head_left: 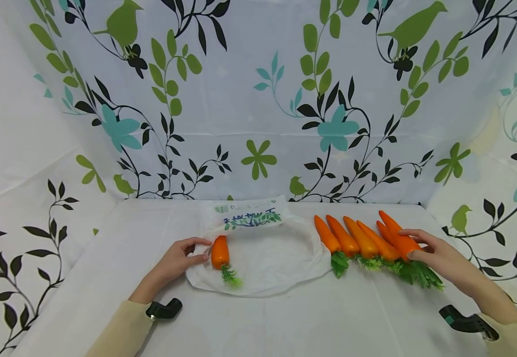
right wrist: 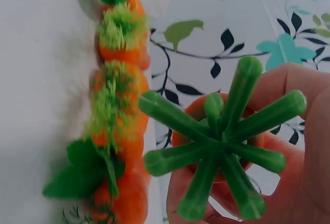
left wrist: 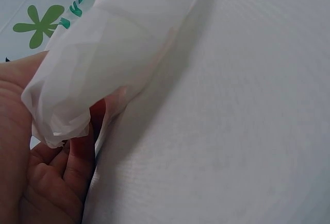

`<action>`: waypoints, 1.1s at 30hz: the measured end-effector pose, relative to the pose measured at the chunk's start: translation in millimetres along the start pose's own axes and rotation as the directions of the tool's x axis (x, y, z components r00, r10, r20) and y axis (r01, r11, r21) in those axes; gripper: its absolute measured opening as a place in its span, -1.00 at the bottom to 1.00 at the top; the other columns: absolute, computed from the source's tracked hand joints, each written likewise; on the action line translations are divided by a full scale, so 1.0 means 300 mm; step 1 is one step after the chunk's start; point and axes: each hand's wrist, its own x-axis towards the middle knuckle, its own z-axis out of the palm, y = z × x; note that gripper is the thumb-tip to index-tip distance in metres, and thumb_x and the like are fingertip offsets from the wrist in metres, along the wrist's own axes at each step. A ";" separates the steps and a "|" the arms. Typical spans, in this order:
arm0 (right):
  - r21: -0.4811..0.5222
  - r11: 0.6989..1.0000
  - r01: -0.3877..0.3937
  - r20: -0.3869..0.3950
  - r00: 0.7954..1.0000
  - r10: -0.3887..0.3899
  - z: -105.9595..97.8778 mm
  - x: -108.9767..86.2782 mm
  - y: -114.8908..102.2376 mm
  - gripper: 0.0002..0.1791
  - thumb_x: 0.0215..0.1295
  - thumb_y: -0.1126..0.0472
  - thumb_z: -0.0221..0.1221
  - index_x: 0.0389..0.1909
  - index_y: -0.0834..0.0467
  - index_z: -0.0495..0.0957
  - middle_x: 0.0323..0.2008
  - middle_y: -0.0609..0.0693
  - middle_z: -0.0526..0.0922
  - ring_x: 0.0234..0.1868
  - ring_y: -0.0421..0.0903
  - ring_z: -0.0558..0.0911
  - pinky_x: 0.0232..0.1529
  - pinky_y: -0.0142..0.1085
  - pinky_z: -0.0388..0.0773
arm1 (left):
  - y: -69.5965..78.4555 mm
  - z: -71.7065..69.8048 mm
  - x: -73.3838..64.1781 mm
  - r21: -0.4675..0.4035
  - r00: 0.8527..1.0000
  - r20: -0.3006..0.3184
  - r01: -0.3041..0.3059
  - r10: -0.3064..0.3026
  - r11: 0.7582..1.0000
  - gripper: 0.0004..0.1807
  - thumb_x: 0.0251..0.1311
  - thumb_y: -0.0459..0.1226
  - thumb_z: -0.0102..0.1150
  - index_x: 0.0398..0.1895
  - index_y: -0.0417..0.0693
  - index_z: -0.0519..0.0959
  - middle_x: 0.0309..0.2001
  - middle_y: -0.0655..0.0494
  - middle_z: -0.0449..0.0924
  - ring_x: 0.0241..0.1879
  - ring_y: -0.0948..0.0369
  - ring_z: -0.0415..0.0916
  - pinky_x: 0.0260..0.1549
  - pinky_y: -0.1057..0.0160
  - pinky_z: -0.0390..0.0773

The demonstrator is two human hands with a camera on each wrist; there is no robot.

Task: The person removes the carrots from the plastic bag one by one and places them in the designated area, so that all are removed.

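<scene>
My left hand (head_left: 172,263) pinches the left edge of a white plastic bag (head_left: 276,258) lying on the table; folds of the bag hide part of the fingers in the left wrist view. A carrot (head_left: 220,252) with feathery green leaves lies at the bag's left side, near those fingertips. On the right, my right hand (head_left: 436,253) grips another carrot (head_left: 394,230) over the right end of a carrot row. Stubby green stems (right wrist: 221,141) at its top face the right wrist camera.
Several carrots (head_left: 345,235) with green tops lie side by side just right of the bag. A white cloth (head_left: 258,327) covers the table. Behind it hangs a curtain (head_left: 240,99) printed with leaves and birds.
</scene>
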 end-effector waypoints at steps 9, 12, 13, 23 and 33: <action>-0.035 0.998 -0.055 -0.011 0.998 0.054 -0.075 0.013 0.120 -0.35 0.53 0.04 0.04 0.46 0.30 0.15 0.31 0.51 0.24 0.09 0.33 0.43 -0.10 0.14 0.49 | 0.002 0.001 -0.001 0.002 1.000 -0.003 0.014 -0.014 1.000 -0.63 0.19 -0.16 0.39 0.07 -0.01 0.66 0.19 -0.01 0.55 0.17 -0.03 0.40 0.24 -0.11 0.29; -0.047 0.996 -0.071 0.005 0.997 0.071 -0.093 0.016 0.156 -0.34 0.52 0.03 0.03 0.45 0.33 0.15 0.30 0.53 0.23 0.11 0.39 0.38 -0.11 0.18 0.48 | 0.006 0.002 0.000 0.002 1.000 0.000 0.013 -0.013 1.000 -0.63 0.20 -0.16 0.39 0.07 0.00 0.66 0.18 0.00 0.56 0.11 0.00 0.40 0.21 -0.08 0.31; -0.047 0.996 -0.073 0.011 0.997 0.073 -0.097 0.017 0.165 -0.34 0.52 0.03 0.03 0.44 0.34 0.15 0.31 0.53 0.22 0.11 0.40 0.37 -0.11 0.19 0.47 | 0.006 0.002 0.000 0.000 1.000 0.001 0.012 -0.012 1.000 -0.63 0.19 -0.17 0.39 0.07 0.00 0.66 0.18 0.00 0.56 0.11 0.00 0.40 0.21 -0.08 0.31; -0.044 0.996 -0.078 0.052 0.995 0.081 -0.118 0.051 0.219 -0.36 0.49 0.09 0.06 0.42 0.36 0.19 0.37 0.53 0.11 0.21 0.49 0.23 -0.02 0.38 0.33 | 0.009 -0.002 -0.002 -0.008 1.000 0.003 0.002 -0.002 1.000 -0.64 0.21 -0.17 0.38 0.07 -0.01 0.65 0.19 -0.02 0.55 0.18 -0.03 0.39 0.25 -0.12 0.29; -0.025 0.996 -0.090 0.063 0.994 0.091 -0.108 0.085 0.254 -0.41 0.43 0.16 0.11 0.39 0.35 0.29 0.35 0.53 0.17 0.20 0.45 0.25 0.00 0.35 0.33 | 0.008 0.001 -0.001 0.007 1.000 0.000 0.020 -0.020 1.000 -0.64 0.20 -0.16 0.39 0.06 0.01 0.66 0.14 0.03 0.57 -0.03 0.04 0.37 0.02 0.08 0.36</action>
